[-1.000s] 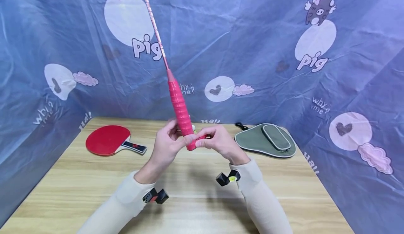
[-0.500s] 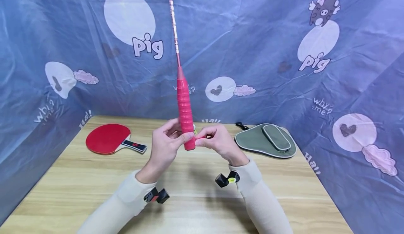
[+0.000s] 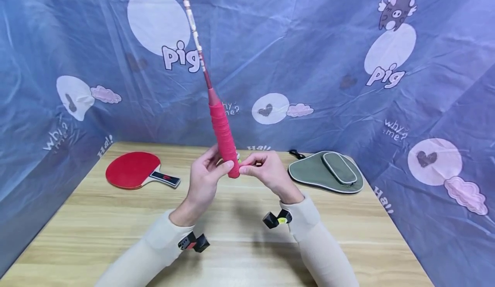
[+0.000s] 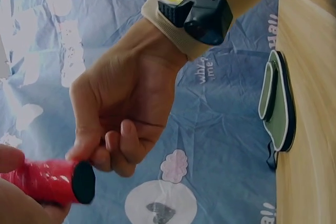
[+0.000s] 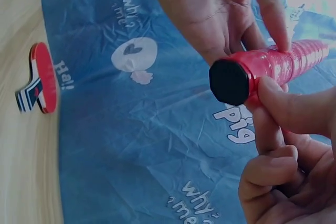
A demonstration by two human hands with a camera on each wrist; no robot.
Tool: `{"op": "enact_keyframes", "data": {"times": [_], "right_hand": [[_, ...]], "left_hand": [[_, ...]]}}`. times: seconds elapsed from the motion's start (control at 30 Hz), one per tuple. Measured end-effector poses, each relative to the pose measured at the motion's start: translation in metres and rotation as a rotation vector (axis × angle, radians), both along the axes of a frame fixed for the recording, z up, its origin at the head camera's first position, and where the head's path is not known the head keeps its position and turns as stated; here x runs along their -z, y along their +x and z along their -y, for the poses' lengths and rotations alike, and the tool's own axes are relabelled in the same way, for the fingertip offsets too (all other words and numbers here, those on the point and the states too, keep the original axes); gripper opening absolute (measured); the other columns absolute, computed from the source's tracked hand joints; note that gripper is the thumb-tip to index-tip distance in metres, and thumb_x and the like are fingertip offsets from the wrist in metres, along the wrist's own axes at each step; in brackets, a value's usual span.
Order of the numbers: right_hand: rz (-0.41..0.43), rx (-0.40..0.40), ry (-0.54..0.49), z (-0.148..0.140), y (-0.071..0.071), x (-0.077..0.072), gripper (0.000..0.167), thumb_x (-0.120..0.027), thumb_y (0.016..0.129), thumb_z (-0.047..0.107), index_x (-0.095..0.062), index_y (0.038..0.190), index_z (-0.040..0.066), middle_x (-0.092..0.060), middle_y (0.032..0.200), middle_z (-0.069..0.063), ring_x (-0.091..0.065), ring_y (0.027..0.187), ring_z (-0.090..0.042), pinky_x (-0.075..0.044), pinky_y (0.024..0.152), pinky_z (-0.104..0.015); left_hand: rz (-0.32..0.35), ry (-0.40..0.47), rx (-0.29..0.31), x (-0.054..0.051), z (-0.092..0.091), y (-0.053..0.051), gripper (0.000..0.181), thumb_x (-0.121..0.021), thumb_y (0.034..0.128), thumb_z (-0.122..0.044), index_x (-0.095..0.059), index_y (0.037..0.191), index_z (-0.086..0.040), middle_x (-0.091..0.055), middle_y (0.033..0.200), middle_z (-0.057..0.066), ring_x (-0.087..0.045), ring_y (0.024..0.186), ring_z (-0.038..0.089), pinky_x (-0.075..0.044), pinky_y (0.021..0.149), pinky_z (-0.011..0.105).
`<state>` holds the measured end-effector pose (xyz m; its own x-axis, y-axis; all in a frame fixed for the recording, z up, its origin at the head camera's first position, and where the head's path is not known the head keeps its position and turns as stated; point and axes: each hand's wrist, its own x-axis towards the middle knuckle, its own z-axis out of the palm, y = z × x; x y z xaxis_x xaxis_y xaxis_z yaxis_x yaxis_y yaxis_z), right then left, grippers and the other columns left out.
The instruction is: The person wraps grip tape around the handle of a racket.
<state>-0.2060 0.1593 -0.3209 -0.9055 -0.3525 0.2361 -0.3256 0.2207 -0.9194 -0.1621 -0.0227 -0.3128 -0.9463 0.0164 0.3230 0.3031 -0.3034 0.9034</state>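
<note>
A pink badminton racket handle, wrapped in ridged grip tape, is held above the table, its shaft rising up and left out of view. My left hand grips it near the lower end, thumb across the front. At the butt end, my right hand pinches the end of the pink grip tape between thumb and forefinger. The dark butt cap faces the right wrist camera. The racket's head is outside every view.
A red table tennis bat lies at the table's left, and a green padded case at the right. Behind the handle, a small white and yellow object is mostly hidden. Blue printed cloth encloses the back and sides.
The racket swung upright, then tilted back left, turning in my left hand. Its butt end is slightly higher, and less pink tape shows between it and my right fingers.
</note>
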Motion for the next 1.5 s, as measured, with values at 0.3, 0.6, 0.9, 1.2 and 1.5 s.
{"op": "enact_keyframes", "data": {"times": [0.3,0.6,0.9,1.2,1.5], "right_hand": [[0.025,-0.027,-0.007,-0.0015,0.0011,-0.0022,0.011,-0.083,0.082,0.010,-0.078,0.088,0.004,-0.073,0.078,0.007,-0.054,0.068,-0.009,-0.046,0.061,-0.022],[0.047,-0.051,0.028,-0.0009,0.0061,-0.0041,0.010,-0.085,0.080,0.011,-0.076,0.083,0.007,-0.071,0.075,0.007,-0.055,0.066,-0.008,-0.047,0.061,-0.021],[0.075,-0.068,0.051,0.0016,0.0058,-0.0038,0.011,-0.083,0.082,0.010,-0.074,0.085,0.005,-0.064,0.072,0.006,-0.054,0.066,-0.008,-0.047,0.062,-0.021],[0.079,-0.090,0.015,-0.0002,0.0056,-0.0022,0.013,-0.083,0.082,0.009,-0.071,0.085,0.002,-0.062,0.071,0.007,-0.052,0.065,-0.008,-0.046,0.061,-0.021],[0.102,-0.136,-0.018,-0.0004,0.0045,-0.0033,0.017,-0.081,0.080,0.005,-0.065,0.086,0.002,-0.054,0.069,0.008,-0.048,0.066,-0.008,-0.044,0.061,-0.021]], "left_hand": [[-0.141,-0.121,-0.139,-0.0025,0.0006,0.0033,0.041,-0.076,0.0855,0.005,-0.068,0.125,0.004,-0.057,0.127,0.008,-0.065,0.115,0.016,-0.057,0.097,0.029],[-0.149,-0.191,-0.242,-0.0020,0.0051,0.0033,0.030,-0.083,0.0790,0.002,-0.078,0.108,-0.002,-0.069,0.100,0.000,-0.072,0.092,0.014,-0.062,0.081,0.023],[-0.106,-0.100,-0.203,-0.0044,0.0031,0.0026,0.035,-0.079,0.0822,0.004,-0.073,0.117,0.001,-0.074,0.099,0.001,-0.073,0.089,0.014,-0.062,0.083,0.025],[-0.044,0.010,-0.110,-0.0081,0.0030,0.0051,0.041,-0.069,0.0896,0.006,-0.064,0.130,0.005,-0.078,0.107,0.018,-0.077,0.093,0.014,-0.061,0.092,0.029],[-0.049,0.025,-0.046,-0.0074,0.0054,0.0030,0.041,-0.063,0.0956,0.003,-0.059,0.137,0.005,-0.078,0.111,0.003,-0.077,0.100,0.018,-0.059,0.097,0.029]]}}
